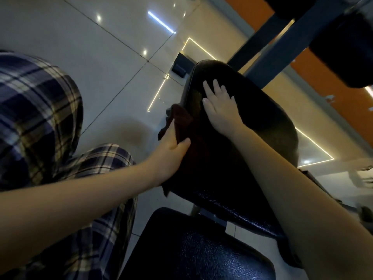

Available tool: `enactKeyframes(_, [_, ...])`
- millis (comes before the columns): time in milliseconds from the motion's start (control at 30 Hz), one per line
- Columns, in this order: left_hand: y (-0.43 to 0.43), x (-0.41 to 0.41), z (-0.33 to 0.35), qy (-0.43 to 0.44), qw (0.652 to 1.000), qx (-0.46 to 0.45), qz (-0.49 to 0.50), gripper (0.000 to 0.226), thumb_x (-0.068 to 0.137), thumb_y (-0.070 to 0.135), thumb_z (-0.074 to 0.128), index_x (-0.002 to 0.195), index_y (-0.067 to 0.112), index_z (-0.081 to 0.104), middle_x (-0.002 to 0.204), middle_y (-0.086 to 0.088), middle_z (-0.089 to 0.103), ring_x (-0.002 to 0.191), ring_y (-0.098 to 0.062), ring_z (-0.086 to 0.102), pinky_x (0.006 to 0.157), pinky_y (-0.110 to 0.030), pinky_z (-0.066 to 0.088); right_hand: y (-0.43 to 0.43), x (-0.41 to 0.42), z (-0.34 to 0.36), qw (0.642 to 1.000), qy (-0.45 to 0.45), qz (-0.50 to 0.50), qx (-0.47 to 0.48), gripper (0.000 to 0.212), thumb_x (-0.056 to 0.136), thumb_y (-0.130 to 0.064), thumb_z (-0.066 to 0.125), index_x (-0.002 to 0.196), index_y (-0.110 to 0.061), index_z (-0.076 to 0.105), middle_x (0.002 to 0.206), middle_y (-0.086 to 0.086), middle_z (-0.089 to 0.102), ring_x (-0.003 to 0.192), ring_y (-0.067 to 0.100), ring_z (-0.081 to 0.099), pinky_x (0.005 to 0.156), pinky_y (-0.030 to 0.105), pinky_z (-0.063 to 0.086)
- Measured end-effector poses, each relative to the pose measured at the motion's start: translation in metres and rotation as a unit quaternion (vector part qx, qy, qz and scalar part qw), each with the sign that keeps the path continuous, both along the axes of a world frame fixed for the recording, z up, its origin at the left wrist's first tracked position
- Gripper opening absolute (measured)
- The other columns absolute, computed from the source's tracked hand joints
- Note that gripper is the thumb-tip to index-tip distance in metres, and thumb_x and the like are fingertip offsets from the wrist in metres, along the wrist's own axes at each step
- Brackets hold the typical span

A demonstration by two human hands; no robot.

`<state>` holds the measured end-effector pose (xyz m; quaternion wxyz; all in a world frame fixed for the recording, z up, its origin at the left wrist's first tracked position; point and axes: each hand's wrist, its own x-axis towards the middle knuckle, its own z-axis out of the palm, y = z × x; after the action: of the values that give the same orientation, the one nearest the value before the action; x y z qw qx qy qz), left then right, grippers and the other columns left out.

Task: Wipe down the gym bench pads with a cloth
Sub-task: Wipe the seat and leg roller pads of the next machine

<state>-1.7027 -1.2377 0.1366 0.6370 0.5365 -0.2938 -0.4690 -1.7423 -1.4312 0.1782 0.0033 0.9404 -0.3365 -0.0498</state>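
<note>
Cloth at bench pad edge, pinched under left hand thumb, right hand fingers spread on pad.

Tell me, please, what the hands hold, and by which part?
The left hand grips the dark red cloth near its bunched middle; the right hand holds nothing, lying flat on the bench pad.

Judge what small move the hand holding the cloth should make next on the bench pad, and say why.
Probably slide the left hand with the dark red cloth along the side edge of the pad, toward its far end. The cloth is pressed against that edge, and the right hand lies flat on top of the pad, seemingly steadying it.
</note>
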Motion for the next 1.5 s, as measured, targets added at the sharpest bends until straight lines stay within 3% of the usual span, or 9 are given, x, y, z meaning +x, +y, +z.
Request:
enactKeyframes(200, [0.026,-0.029,-0.008,-0.054,0.998,0.022,0.022,0.064,0.101,0.020,0.043,0.153,0.032,0.009,0.153,0.010,0.028,0.140,-0.007,0.027,0.118,-0.033,0.025,0.027,-0.032,0.008,0.999,0.021,0.027,0.036,0.054,0.104,-0.041,0.027,0.154,-0.030,0.010,0.163,0.001,0.001,0.149,0.021,-0.001,0.118,0.046,0.001])
enactKeyframes(500, [-0.007,-0.002,0.008,-0.004,0.998,0.057,0.039,0.046,0.105,0.029,0.035,0.149,0.021,0.024,0.114,0.015,0.047,0.111,-0.005,0.046,0.068,-0.003,0.040,0.075,-0.110,0.035,0.983,0.078,0.056,0.158,0.066,0.099,-0.042,0.043,0.152,-0.041,0.003,0.160,-0.013,-0.013,0.145,0.004,-0.013,0.118,0.031,-0.004])
enactKeyframes(600, [0.005,-0.015,0.003,-0.044,0.996,0.062,0.045,0.049,0.104,0.029,0.035,0.151,0.023,0.019,0.121,0.018,0.044,0.112,0.000,0.044,0.074,0.003,0.036,0.077,-0.122,0.046,0.975,0.106,0.052,0.189,0.070,0.095,-0.043,0.050,0.151,-0.042,0.009,0.159,-0.018,-0.011,0.141,-0.003,-0.010,0.113,0.022,-0.001])
enactKeyframes(733, [0.030,-0.027,-0.003,-0.062,0.997,0.047,-0.005,0.056,0.103,0.026,0.036,0.153,0.032,0.012,0.129,0.020,0.043,0.112,0.007,0.046,0.079,0.005,0.035,0.086,-0.120,0.056,0.981,0.006,0.034,0.193,0.045,0.093,-0.038,0.055,0.137,-0.030,0.049,0.154,-0.012,0.030,0.135,-0.006,0.024,0.107,0.013,0.021])
enactKeyframes(833, [0.039,-0.018,0.003,-0.044,0.996,0.070,-0.028,0.046,0.103,0.029,0.036,0.147,0.038,0.026,0.110,0.026,0.052,0.087,0.016,0.055,0.068,0.002,0.042,0.107,-0.107,0.062,0.958,-0.106,-0.036,0.265,0.018,0.091,-0.035,0.058,0.102,-0.024,0.065,0.105,-0.005,0.063,0.090,-0.005,0.058,0.074,0.011,0.044])
enactKeyframes(933, [0.045,-0.005,0.013,-0.030,0.996,0.087,-0.017,0.022,0.102,0.033,0.039,0.114,0.041,0.055,0.096,0.014,0.066,0.084,0.008,0.064,0.065,-0.007,0.046,0.130,-0.095,0.059,0.901,-0.108,-0.113,0.404,0.027,0.083,-0.038,0.067,0.104,-0.021,0.062,0.096,-0.002,0.064,0.077,0.003,0.063,0.062,0.015,0.049])
enactKeyframes(1067, [0.052,0.007,0.035,-0.014,0.997,0.078,0.024,0.019,0.100,0.038,0.042,0.093,0.042,0.059,0.095,0.009,0.070,0.085,0.000,0.067,0.078,-0.020,0.054,0.142,-0.081,0.055,0.849,-0.133,-0.158,0.486,0.073,0.072,-0.024,0.081,0.133,-0.027,0.043,0.103,0.004,0.065,0.081,0.015,0.068,0.061,0.020,0.052])
enactKeyframes(1200, [0.042,0.022,0.066,0.015,0.998,0.045,0.028,0.029,0.095,0.053,0.044,0.108,0.036,0.063,0.105,0.002,0.071,0.102,-0.019,0.067,0.093,-0.048,0.052,0.142,-0.068,0.069,0.833,-0.176,-0.131,0.507,0.042,0.077,-0.011,0.076,0.116,-0.017,0.060,0.073,0.000,0.064,0.060,0.008,0.059,0.052,0.018,0.045])
enactKeyframes(1500, [-0.005,0.045,0.152,0.005,0.998,-0.030,0.056,0.017,0.098,0.043,0.046,0.089,0.035,0.057,0.095,0.001,0.066,0.091,-0.016,0.066,0.082,-0.036,0.054,0.113,-0.048,0.148,0.846,-0.275,-0.151,0.432,0.012,0.085,-0.012,0.066,0.096,-0.017,0.065,0.082,-0.002,0.072,0.075,0.014,0.071,0.063,0.024,0.056])
